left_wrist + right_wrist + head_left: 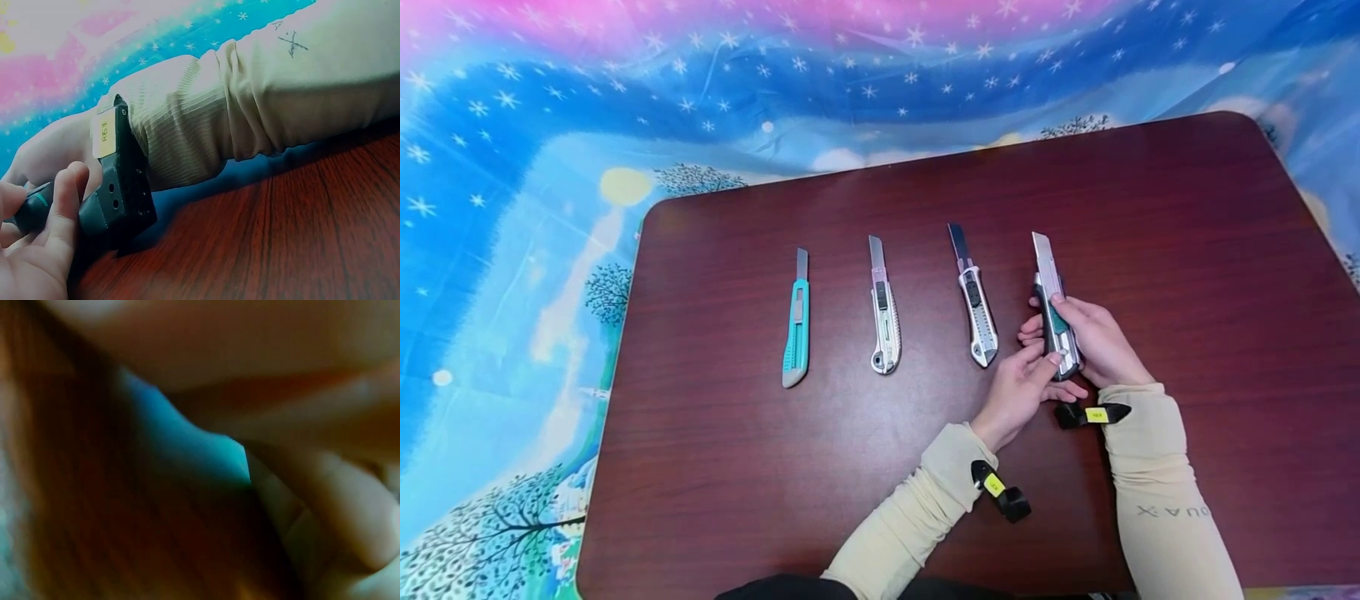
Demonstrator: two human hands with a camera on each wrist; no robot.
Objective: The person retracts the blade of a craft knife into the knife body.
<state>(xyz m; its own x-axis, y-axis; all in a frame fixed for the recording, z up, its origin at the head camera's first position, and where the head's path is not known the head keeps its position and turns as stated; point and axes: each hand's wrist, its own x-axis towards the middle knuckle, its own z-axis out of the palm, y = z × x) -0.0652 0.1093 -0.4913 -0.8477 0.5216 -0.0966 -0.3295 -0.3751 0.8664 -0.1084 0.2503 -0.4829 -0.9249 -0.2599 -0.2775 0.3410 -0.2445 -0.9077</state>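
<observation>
At the right of the head view, both hands hold a black and silver utility knife (1047, 267) with green parts and its blade extended, tip away from the body. My right hand (1105, 342) grips its middle from the right, thumb on the handle by the green part. My left hand (1017, 387) pinches the handle's lower end with thumb and fingers. In the left wrist view, fingers of the left hand (47, 262) curl about the knife's black end (34, 211). The right wrist view is blurred; fingers of the right hand (350, 512) show, the knife cannot be made out.
Three more utility knives lie in a row to the left, blades out: a teal one (797, 333), a silver one (887, 325) and a silver and black one (977, 317). They rest on a dark red-brown table (715, 467). A snowflake-patterned cloth (820, 92) hangs behind.
</observation>
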